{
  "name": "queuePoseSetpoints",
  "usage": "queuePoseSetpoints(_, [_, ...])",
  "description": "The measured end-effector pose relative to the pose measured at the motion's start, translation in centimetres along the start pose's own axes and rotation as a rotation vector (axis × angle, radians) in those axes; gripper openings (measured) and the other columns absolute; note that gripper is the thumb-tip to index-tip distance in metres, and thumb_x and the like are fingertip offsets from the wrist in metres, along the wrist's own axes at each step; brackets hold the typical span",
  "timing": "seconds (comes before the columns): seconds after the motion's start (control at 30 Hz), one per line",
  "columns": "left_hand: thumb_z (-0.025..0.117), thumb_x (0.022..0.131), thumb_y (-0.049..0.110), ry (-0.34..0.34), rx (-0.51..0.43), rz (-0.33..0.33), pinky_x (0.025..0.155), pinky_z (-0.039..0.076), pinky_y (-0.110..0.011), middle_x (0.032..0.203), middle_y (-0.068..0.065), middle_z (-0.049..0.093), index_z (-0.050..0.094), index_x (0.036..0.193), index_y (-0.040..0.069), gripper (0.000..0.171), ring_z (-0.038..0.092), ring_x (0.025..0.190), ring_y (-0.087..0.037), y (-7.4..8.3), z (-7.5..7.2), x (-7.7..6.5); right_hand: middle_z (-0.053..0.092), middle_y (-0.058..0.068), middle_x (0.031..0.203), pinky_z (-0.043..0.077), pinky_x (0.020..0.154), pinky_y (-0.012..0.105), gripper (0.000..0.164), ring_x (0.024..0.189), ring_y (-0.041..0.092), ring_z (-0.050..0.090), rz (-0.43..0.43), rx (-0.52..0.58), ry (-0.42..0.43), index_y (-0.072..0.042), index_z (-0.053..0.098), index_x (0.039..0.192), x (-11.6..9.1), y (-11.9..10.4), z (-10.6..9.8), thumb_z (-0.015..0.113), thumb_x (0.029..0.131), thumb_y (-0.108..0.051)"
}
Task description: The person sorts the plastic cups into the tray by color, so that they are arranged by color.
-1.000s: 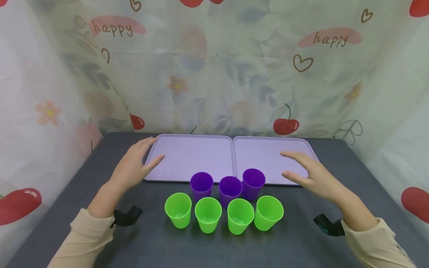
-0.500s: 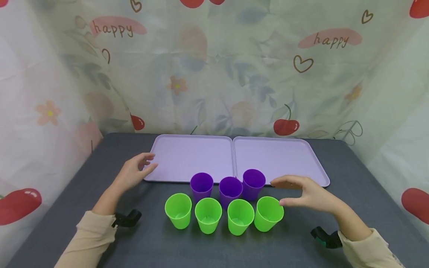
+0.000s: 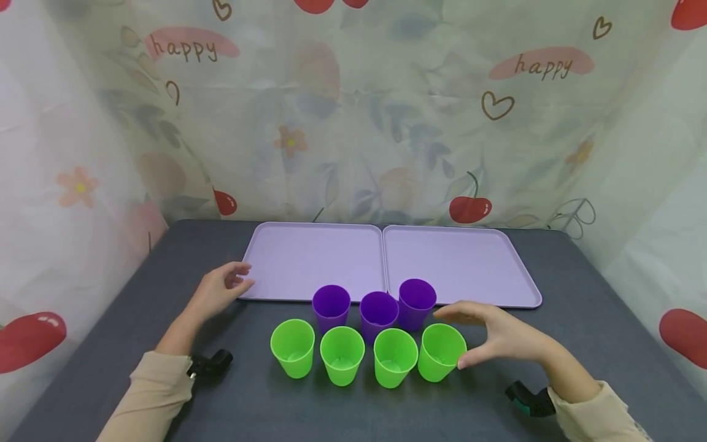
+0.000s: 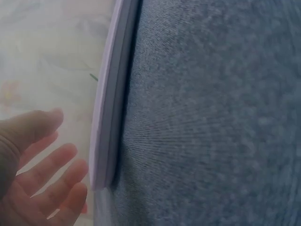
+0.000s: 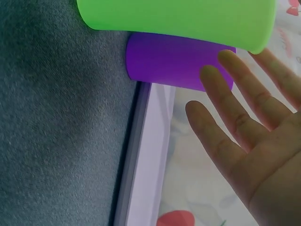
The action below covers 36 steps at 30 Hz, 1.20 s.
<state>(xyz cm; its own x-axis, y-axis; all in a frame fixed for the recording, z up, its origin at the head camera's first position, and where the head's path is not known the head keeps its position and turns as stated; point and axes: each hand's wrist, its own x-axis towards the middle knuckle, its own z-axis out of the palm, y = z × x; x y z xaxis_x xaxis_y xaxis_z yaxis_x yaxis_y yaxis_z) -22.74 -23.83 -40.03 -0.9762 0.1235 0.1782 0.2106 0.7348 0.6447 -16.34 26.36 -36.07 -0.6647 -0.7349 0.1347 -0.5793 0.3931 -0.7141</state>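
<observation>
My right hand (image 3: 499, 334) reaches around the rightmost green cup (image 3: 442, 355), thumb tip at its right side and fingers spread behind it. In the right wrist view those fingers are extended, overlapping a purple cup (image 5: 164, 61) beyond the green one. Two more green cups (image 3: 342, 356) (image 3: 395, 359) stand upright to its left, with a further green cup (image 3: 293, 348) at the row's end. Behind them are three purple cups (image 3: 331, 310). My left hand (image 3: 218, 288), loosely bent and holding nothing, hovers by the front left corner of the left tray (image 3: 312, 261).
Two flat lilac trays lie side by side at the back of the dark table (image 3: 353, 414), the right tray (image 3: 461, 264) behind the purple cups. A printed curtain (image 3: 353, 123) surrounds the table at the back and sides. Dark camera mounts hang under both wrists.
My right hand has come down and leftward from over the right tray to the rightmost green cup. My left hand has lowered slightly, its fingers bending more. The cups stay put.
</observation>
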Motion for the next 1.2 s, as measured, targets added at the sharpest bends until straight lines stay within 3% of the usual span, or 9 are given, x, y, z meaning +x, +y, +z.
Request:
queuePoseSetpoints(0.37, [0.065, 0.085, 0.008, 0.007, -0.003, 0.017, 0.082, 0.051, -0.048, 0.112, -0.026, 0.063, 0.058, 0.116, -0.006, 0.035, 0.064, 0.096, -0.038, -0.9, 0.3, -0.1, 0.060, 0.010, 0.126, 0.044, 0.098, 0.023, 0.065, 0.119, -0.005, 0.050, 0.022, -0.029, -0.025, -0.010, 0.052, 0.129, 0.1, -0.3, 0.4, 0.081, 0.071, -0.016])
queuePoseSetpoints(0.7, [0.067, 0.082, 0.004, -0.019, -0.004, -0.012, 0.086, 0.049, -0.049, 0.110, -0.028, 0.063, 0.058, 0.114, -0.008, 0.035, 0.063, 0.098, -0.039, -1.0, 0.3, -0.2, 0.062, 0.000, 0.122, 0.045, 0.097, 0.026, 0.062, 0.117, -0.001, 0.053, -0.022, -0.036, -0.029, -0.008, 0.054, 0.126, 0.2, -0.2, 0.5, 0.081, 0.071, -0.018])
queuePoseSetpoints(1.2, [0.067, 0.081, 0.005, -0.038, 0.006, -0.030, 0.085, 0.049, -0.050, 0.108, -0.028, 0.064, 0.058, 0.113, -0.009, 0.036, 0.063, 0.097, -0.039, -1.0, 0.1, 0.0, 0.064, 0.000, 0.120, 0.047, 0.093, 0.021, 0.058, 0.112, 0.000, 0.057, -0.028, -0.040, -0.011, -0.012, 0.055, 0.125, 0.2, -0.4, 0.4, 0.080, 0.072, -0.017])
